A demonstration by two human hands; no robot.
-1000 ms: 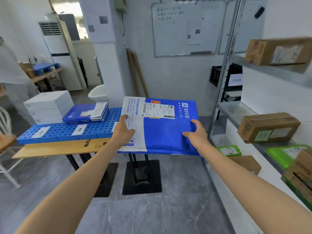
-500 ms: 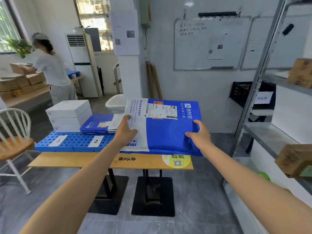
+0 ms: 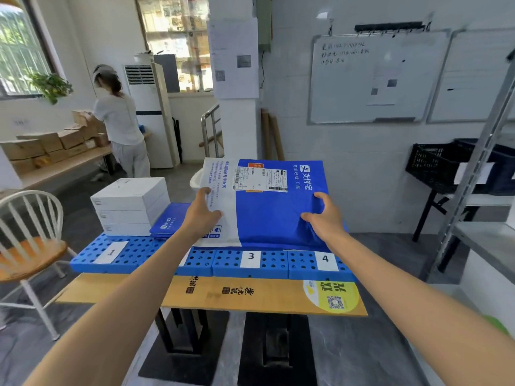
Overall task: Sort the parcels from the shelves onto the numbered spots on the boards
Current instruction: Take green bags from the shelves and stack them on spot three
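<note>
A white-tiled room with a whiteboard [image 3: 376, 76] at upper right, its handwriting too blurred to read. At centre frame a wooden desk [image 3: 211, 296] with a yellow QR sticker carries blue perforated boards [image 3: 273, 264] with paper labels 1 [image 3: 111, 252], 3 [image 3: 250, 256] and 4 [image 3: 325, 258]. Above the 3 label, the blue parcel [image 3: 273, 213], printed "支付宝" and bearing a barcoded shipping label, is held flat. The left hand [image 3: 202, 215] pinches its white strip and the right hand [image 3: 324, 218] grips its blue edge, fingers curled under. White boxes [image 3: 131, 204] are stacked behind label 1.

glossy plastic mailer [image 3: 267, 207], perforated plastic boards [image 3: 267, 264], wooden tabletop [image 3: 250, 298]
</note>
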